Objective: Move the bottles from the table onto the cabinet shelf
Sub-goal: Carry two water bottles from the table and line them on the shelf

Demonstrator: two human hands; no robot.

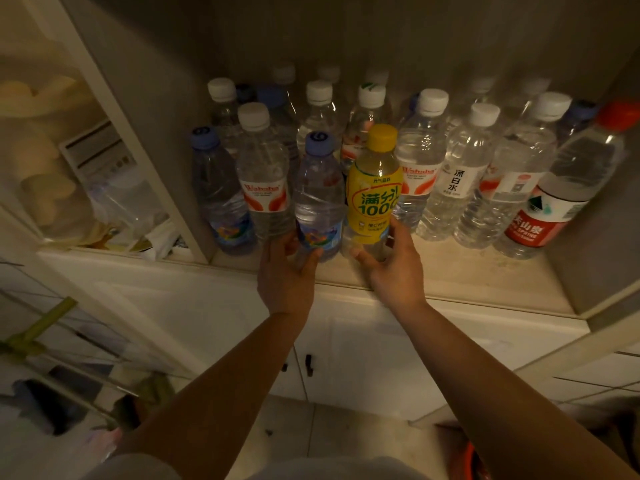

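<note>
Nearest the camera, a pale tiled floor point(311, 441) is seen, with dark clutter at the lower left and something orange at the lower right edge. Above it, white lower cabinet doors point(363, 358) with small dark handles are closed. Two bare forearms are stretched up from the bottom of the view to the front lip of the cabinet shelf point(467, 271), a pale, slightly stained surface in dim warm light.

The left hand point(285, 271) is wrapped around the base of a blue-capped bottle point(318, 199), thumb on one side and fingers on the other. The right hand point(393, 268) is curled around the foot of a yellow-labelled bottle point(375, 192) with a yellow cap. Both bottles are held upright at the shelf's front edge, just beside each other; whether their bases are resting on the shelf cannot be told.

Behind them, the shelf is filled with rows of clear water bottles point(460, 174), mostly white-capped, some blue-capped, and a red-capped bottle point(561, 188) is placed at the far right. The grey back wall point(346, 36) is in shadow. To the left, a glass-fronted compartment point(86, 161) holding blurred pale items is divided off by a cream frame.
</note>
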